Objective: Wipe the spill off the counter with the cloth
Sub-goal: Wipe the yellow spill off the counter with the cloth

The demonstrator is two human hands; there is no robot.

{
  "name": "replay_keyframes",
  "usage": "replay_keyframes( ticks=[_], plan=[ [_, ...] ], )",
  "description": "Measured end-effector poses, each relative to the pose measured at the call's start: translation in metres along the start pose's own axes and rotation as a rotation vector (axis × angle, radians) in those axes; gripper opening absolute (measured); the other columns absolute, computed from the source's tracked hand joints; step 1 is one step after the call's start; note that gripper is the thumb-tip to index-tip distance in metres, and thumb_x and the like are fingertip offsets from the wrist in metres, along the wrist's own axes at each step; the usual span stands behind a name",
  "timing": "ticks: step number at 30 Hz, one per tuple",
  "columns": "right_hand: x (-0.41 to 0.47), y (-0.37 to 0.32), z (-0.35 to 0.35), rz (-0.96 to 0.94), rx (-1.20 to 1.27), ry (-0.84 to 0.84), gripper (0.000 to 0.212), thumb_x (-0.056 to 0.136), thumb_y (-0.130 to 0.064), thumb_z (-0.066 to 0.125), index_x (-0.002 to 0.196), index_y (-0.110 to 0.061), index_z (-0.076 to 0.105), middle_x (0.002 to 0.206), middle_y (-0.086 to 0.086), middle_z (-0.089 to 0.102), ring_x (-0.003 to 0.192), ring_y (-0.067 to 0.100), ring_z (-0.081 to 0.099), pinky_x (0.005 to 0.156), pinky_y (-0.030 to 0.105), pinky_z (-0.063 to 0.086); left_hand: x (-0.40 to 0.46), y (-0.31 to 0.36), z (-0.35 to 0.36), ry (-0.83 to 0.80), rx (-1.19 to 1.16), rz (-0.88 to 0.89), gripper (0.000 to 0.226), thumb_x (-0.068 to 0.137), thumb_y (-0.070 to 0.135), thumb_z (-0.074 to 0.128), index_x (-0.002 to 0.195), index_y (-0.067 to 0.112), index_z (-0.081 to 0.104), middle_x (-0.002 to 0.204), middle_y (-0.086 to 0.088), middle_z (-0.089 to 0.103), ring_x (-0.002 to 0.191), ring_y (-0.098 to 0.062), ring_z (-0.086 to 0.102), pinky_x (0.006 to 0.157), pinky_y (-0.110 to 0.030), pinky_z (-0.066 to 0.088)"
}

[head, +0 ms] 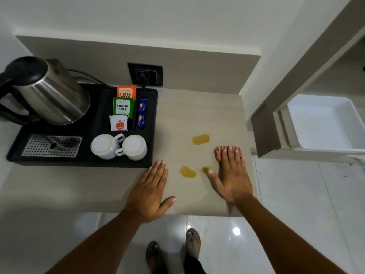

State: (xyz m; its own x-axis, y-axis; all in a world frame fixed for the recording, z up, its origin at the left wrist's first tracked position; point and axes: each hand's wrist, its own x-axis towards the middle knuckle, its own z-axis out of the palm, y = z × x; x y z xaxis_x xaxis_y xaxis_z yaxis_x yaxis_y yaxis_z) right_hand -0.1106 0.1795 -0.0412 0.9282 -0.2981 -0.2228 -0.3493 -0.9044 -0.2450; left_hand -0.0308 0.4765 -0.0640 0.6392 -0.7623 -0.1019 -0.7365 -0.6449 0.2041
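Observation:
Yellow-brown spill puddles lie on the beige counter (98, 186): one at the far side (200, 139), one nearer (187, 172), and a small smear (206, 169) at my right thumb. My right hand (230, 175) lies flat, fingers pressing on a small red-and-white cloth (218, 153) that shows only under the fingertips. My left hand (151, 192) rests flat and empty on the counter, left of the near puddle, fingers together.
A black tray (87, 162) at the left holds a steel kettle (49, 93), two upturned white cups (118, 146), tea sachets (123, 107) and a metal drip grate (52, 146). A wall socket (145, 74) is behind. The counter's right edge drops to tiled floor; a white bin (324, 123) stands right.

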Motion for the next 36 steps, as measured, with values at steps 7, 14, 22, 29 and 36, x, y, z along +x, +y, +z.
replay_keyframes(
  ticks=[7,14,22,29,36],
  plan=[
    [0.109,0.020,-0.042,0.043,0.005,0.038,0.102,0.088,-0.081,0.000,0.161,-0.009,0.000,0.169,0.017,-0.004,0.155,0.032,-0.012,0.125,0.048,-0.004,0.004,-0.001,-0.001,0.018,-0.006,0.009,0.096,0.096,0.069,0.041,0.159,0.000,0.020,0.169,-0.020,0.018,0.159,-0.031,0.006,0.128,-0.043,0.008],
    [0.095,0.037,-0.038,-0.239,-0.066,-0.046,0.089,0.096,-0.074,0.011,0.161,-0.014,0.005,0.170,0.011,0.001,0.156,0.026,-0.009,0.126,0.046,0.000,0.004,-0.001,-0.002,-0.014,-0.005,-0.005,0.100,0.095,0.071,0.040,0.161,0.001,0.014,0.171,-0.020,0.013,0.160,-0.030,0.002,0.129,-0.046,0.011],
    [0.234,-0.022,-0.069,-0.213,-0.050,-0.008,0.092,0.090,-0.076,0.011,0.160,-0.018,0.018,0.169,0.011,0.012,0.155,0.032,0.002,0.125,0.049,0.002,0.003,0.001,-0.003,-0.024,0.006,-0.016,0.099,0.094,0.067,0.044,0.161,0.002,0.014,0.170,-0.020,0.014,0.159,-0.033,0.008,0.127,-0.049,0.016],
    [0.184,-0.008,-0.055,-0.579,-0.079,-0.094,0.080,0.098,-0.064,0.027,0.160,-0.014,0.022,0.169,0.010,0.015,0.156,0.028,0.004,0.126,0.048,0.008,0.003,0.000,0.000,-0.023,-0.006,-0.013,0.098,0.095,0.066,0.044,0.161,0.002,0.012,0.170,-0.020,0.014,0.159,-0.032,0.005,0.128,-0.049,0.014],
    [0.225,-0.034,-0.066,-0.509,-0.100,-0.089,0.081,0.098,-0.065,0.023,0.160,-0.014,0.018,0.169,0.010,0.014,0.156,0.029,0.002,0.125,0.043,0.001,0.003,-0.002,0.004,-0.005,0.009,-0.012,0.098,0.097,0.071,0.032,0.162,0.002,0.006,0.171,-0.020,0.009,0.160,-0.030,-0.001,0.129,-0.041,-0.001]
  ],
)
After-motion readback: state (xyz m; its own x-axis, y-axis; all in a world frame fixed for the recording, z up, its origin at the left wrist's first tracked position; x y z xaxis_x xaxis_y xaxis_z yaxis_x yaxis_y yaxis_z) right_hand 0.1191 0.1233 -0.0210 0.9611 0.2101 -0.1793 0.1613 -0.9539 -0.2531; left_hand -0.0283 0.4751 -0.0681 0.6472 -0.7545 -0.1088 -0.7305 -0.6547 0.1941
